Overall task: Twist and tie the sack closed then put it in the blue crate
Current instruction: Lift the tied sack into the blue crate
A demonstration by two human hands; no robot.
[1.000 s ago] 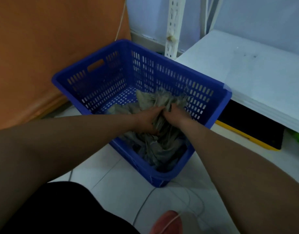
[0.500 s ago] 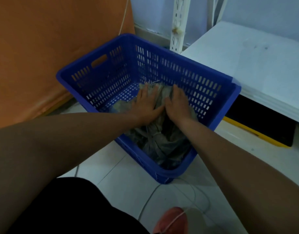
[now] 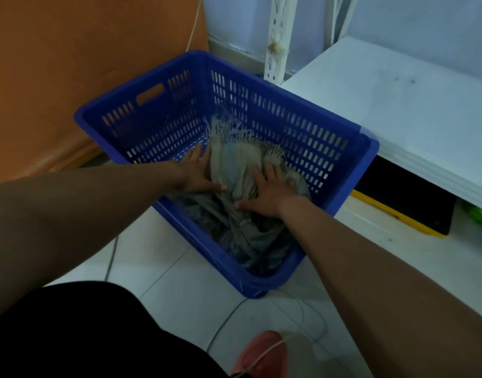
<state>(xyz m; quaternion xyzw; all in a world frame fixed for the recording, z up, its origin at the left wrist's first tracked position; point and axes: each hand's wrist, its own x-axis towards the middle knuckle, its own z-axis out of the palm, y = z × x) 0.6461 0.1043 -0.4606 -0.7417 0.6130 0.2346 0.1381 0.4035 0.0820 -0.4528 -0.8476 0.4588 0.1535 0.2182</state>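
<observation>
While no label or writing is legible, left hand (image 3: pixel 197 173) and right hand (image 3: pixel 267 190) press flat, fingers spread, gripping nothing, on the sack (image 3: pixel 234 165) inside the blue crate (image 3: pixel 351 184).

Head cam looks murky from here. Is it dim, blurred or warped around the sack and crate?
Head view: dim with a bluish cast; the sack folds merge into shadow inside the blue crate; its frayed top is smeared; both hands read clearly; wide-angle stretch swells the forearms.
</observation>
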